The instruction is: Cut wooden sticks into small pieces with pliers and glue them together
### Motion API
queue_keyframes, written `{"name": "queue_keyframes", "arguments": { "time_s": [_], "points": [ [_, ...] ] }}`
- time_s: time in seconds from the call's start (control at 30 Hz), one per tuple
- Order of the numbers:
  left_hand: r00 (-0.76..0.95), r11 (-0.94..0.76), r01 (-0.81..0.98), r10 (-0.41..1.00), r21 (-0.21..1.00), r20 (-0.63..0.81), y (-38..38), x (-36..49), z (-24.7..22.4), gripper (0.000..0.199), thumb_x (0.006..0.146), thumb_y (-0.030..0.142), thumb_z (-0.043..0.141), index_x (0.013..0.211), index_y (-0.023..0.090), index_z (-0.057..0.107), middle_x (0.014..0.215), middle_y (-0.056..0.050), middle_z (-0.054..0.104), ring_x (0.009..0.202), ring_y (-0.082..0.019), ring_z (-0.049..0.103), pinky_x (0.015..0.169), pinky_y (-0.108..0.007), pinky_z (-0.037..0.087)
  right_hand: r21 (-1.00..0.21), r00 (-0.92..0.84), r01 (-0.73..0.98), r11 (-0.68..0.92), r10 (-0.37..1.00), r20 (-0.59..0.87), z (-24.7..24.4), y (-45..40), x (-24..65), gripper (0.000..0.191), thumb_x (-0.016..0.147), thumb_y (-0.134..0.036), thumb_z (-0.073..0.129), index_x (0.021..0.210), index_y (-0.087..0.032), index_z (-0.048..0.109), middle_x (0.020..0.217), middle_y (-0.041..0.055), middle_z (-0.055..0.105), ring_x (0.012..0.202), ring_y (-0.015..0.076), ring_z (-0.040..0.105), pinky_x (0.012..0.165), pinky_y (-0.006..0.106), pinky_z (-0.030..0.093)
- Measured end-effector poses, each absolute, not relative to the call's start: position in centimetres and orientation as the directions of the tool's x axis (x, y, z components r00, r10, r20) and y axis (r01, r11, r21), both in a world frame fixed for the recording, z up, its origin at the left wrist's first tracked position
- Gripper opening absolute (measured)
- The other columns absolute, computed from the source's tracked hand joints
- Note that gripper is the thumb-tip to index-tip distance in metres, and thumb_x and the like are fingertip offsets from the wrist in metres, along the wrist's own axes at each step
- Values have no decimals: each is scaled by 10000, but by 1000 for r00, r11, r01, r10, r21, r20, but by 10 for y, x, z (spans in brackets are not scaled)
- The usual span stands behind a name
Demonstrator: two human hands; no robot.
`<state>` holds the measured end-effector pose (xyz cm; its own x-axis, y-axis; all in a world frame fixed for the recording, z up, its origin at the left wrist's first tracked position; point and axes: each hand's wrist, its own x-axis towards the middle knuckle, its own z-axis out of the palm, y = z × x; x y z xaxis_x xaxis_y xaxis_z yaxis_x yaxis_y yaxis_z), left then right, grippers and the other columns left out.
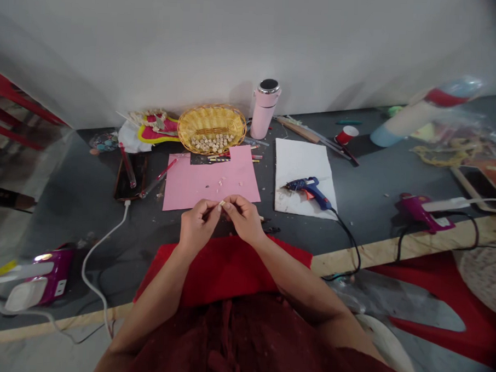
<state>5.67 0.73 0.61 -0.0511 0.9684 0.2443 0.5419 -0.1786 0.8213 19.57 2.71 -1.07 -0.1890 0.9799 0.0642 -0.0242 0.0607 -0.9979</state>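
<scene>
Between the fingertips of both hands is a small pale piece [221, 203], too small to name for certain. My left hand [197, 223] pinches it from the left. From the other side my right hand [244, 219] closes on the same piece with thumb and forefinger. Both hands are over the near edge of a pink sheet of paper [182, 186], where several tiny pale bits [220, 182] lie. Behind the sheet a yellow woven basket [212, 118] holds many small pale pieces [217, 143]. Red cloth [228, 267] lies beneath my wrists.
A blue glue gun [309, 190] rests on a white board [290, 155] at right, its cord running off the table edge. A pink flask [264, 110] stands behind. Phone [131, 175] and cable lie left; purple power strips [57, 276] sit at both sides. A red paper cup [346, 135] stands at back right.
</scene>
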Motion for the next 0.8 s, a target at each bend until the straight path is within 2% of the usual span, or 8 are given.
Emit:
{"name": "queue_keyframes", "arguments": {
  "time_s": [0.13,0.23,0.3,0.4,0.47,0.53,0.63,0.8],
  "points": [
    [-67,-162,517,971,840,229,9,54,6,149,851,293,578,867,176,668,763,-11,718,642,-98,638,598,-176,461,-944,-136,245,222,972,194,-9,37,211,217,891,-383,509,891,-191,611,777,15,618,698,130,555,658,243,437],
    [-99,-158,495,967,855,236,11,52,5,152,853,295,576,876,175,667,771,-18,724,667,-105,648,622,-183,471,-780,-106,533,327,941,321,-11,50,227,176,907,-311,491,912,-189,618,920,60,655,856,171,582,799,285,436],
    [-110,-160,488,964,858,242,11,51,4,155,850,299,580,884,173,665,770,-20,725,661,-104,644,616,-183,470,-649,-147,694,313,943,298,-14,56,234,151,906,-261,492,911,-195,627,954,64,669,918,194,577,849,309,418],
    [-110,-154,498,965,854,238,11,52,3,158,847,307,586,888,178,666,772,-17,726,644,-98,636,601,-180,465,-485,-177,842,235,971,163,-19,61,235,152,901,-243,500,909,-210,648,947,57,688,910,213,583,831,326,417],
    [-109,-148,503,967,852,232,11,52,2,157,847,308,586,890,180,667,776,-17,727,653,-101,643,610,-182,470,-427,-164,883,197,980,115,-21,62,233,184,911,-253,482,949,-218,659,972,62,693,919,221,588,822,331,422],
    [-107,-143,499,969,855,224,11,52,3,155,847,302,583,891,179,666,779,-21,729,669,-107,653,621,-184,477,-423,-148,886,191,980,132,-23,64,232,240,927,-238,441,1035,-221,654,1031,65,688,962,224,587,839,330,425],
    [-104,-140,494,970,858,218,11,52,4,154,846,298,580,891,180,668,780,-24,730,681,-113,661,625,-188,482,-469,-121,863,187,978,168,-27,67,237,303,926,-188,403,1132,-209,625,1087,70,675,1003,225,583,864,333,434],
    [-105,-141,491,970,859,219,11,52,5,155,847,302,581,898,181,663,782,-23,731,692,-114,666,632,-187,486,-543,-67,827,144,985,160,-28,70,249,297,907,-149,401,1096,-182,627,1069,87,673,1011,227,587,868,341,446]
  ]
}}
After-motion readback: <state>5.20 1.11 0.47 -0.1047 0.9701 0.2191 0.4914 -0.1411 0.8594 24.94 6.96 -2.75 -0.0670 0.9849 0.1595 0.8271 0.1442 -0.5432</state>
